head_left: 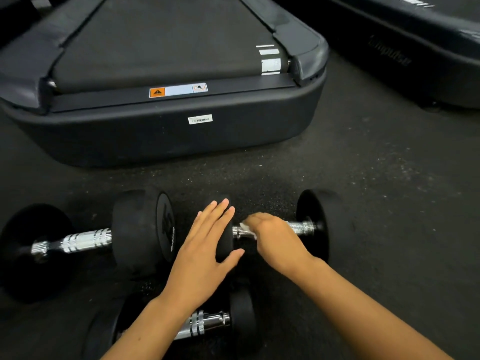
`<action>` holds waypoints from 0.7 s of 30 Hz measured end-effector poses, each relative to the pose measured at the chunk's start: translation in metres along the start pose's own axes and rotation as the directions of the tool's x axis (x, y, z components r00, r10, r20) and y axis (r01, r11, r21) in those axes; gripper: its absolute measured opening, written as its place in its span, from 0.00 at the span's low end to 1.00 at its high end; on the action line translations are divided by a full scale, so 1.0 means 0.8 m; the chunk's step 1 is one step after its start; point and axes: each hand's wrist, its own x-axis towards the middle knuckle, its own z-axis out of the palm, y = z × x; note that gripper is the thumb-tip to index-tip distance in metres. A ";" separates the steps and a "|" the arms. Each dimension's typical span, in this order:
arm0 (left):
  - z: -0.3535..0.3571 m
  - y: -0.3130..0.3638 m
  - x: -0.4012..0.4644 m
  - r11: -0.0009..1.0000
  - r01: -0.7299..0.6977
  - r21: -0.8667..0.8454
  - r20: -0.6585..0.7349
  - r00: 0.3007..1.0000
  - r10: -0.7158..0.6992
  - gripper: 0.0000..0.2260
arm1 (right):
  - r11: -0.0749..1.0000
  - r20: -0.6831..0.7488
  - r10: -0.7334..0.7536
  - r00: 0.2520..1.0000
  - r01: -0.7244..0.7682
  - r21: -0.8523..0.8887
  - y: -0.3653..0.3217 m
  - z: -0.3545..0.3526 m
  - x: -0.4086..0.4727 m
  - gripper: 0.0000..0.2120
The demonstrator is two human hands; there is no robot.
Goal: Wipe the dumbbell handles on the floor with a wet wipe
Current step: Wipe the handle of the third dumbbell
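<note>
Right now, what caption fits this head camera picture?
Right hand rubs a wet wipe on a dumbbell handle; left hand steadies it.

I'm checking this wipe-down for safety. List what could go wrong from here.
1. The right dumbbell has round heads; only the flat left hand on one head steadies it, so it might roll while the right hand rubs the handle.
2. The wipe is bunched small under the fingers, so parts of the handle may get missed.
3. The near dumbbell lies under the left forearm and could be bumped.
</note>
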 end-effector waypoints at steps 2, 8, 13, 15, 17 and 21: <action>0.000 0.000 0.000 1.000 -0.004 0.006 -0.009 1.000 0.004 0.32 | 1.000 0.017 0.012 1.000 -0.011 -0.007 -0.005 -0.004 0.008 0.16; -0.010 0.003 0.008 0.967 -0.064 0.247 0.055 0.997 0.052 0.32 | 1.000 0.027 0.000 1.000 0.001 -0.024 -0.006 -0.010 0.007 0.14; -0.009 0.003 0.010 0.947 -0.076 0.313 0.139 0.990 0.034 0.35 | 0.997 0.132 0.039 0.991 -0.030 -0.065 -0.019 -0.017 0.022 0.11; -0.008 0.002 0.009 0.952 -0.067 0.297 0.135 0.990 0.028 0.35 | 0.997 0.170 0.071 0.983 -0.063 -0.050 -0.008 -0.018 0.022 0.11; -0.006 0.000 0.010 0.963 -0.065 0.262 0.126 0.992 0.033 0.35 | 0.986 0.235 0.164 0.958 -0.154 -0.061 -0.003 -0.021 0.038 0.08; -0.006 0.002 0.010 0.976 -0.043 0.214 0.111 0.994 0.020 0.36 | 0.976 0.330 0.217 0.919 -0.198 -0.088 -0.009 -0.023 0.061 0.05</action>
